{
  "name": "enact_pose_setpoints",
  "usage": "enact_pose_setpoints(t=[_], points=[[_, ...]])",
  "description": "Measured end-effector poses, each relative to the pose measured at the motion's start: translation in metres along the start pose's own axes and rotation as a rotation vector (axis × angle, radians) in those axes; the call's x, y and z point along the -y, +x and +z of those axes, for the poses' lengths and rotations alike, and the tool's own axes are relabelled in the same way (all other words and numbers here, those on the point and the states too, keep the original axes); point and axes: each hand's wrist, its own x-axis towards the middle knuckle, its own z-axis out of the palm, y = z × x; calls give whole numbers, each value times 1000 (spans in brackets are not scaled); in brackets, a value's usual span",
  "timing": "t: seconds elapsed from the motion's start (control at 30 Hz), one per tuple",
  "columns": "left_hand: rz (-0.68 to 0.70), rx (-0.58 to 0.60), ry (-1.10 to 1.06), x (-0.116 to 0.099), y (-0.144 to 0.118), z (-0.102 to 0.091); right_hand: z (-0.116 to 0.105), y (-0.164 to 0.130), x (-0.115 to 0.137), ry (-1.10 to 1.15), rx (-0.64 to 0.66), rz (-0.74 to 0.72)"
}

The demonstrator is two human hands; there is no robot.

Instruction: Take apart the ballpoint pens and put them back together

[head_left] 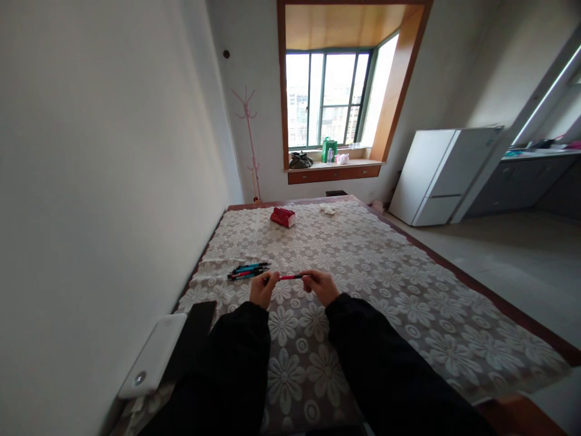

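Observation:
A slim red and black pen (pixel 288 277) is held level between my two hands, above the flowered tablecloth. My left hand (pixel 263 289) pinches its left end, and my right hand (pixel 320 286) grips the dark right end. Just beyond and to the left of my left hand lies a small pile of pens (pixel 249 270), several of them, in blue, black and red. Fingers of both hands are closed; the very ends of the held pen are hidden in them.
A red tissue pack (pixel 282 217) and a crumpled white thing (pixel 327 210) lie farther back on the tablecloth (pixel 385 284). Near my left forearm are a white power bank-like device (pixel 157 351) and a flat black object (pixel 193 333). The wall (pixel 113 181) borders the table's left side.

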Motion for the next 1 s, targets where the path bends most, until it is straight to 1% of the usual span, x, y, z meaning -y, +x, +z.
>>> enact_pose_setpoints(t=[0.07,0.1,0.17,0.23,0.3,0.37,0.4,0.43,0.5,0.57,0.6,0.67,0.73,0.77,0.83,0.9,1.0], points=[[33,88,67,1,-1,2,-2,3,1,220,-31,29],[58,146,115,1,-2,3,-3,4,1,292,-41,36],[123,255,211,2,-3,5,-3,4,2,348,-39,39],[194,329,269,4,-4,7,0,3,1,258,16,32],[258,377,287,6,-4,8,4,1,0,81,76,8],[290,417,291,8,-3,8,8,-2,0,-46,108,-40],[285,427,293,8,-3,8,9,-3,0,-64,104,-71],[267,425,292,7,-3,8,9,-3,1,-67,93,-101],[201,371,263,5,-3,7,7,-4,3,-119,46,-150],[132,298,196,2,-4,6,4,-4,4,-293,16,-203],[105,262,158,0,-4,6,2,-3,3,-400,32,-227],[71,201,107,-1,-4,6,0,-3,-1,-555,117,-261],[55,154,111,0,-3,6,-1,-2,-5,-616,193,-261],[47,130,128,1,-2,6,-2,-1,-8,-626,200,-249],[25,92,172,4,-1,6,-4,0,-11,-638,156,-224],[8,69,212,7,0,5,-8,2,-11,-657,103,-218],[15,109,278,9,0,5,-21,8,-11,-749,88,-255]])
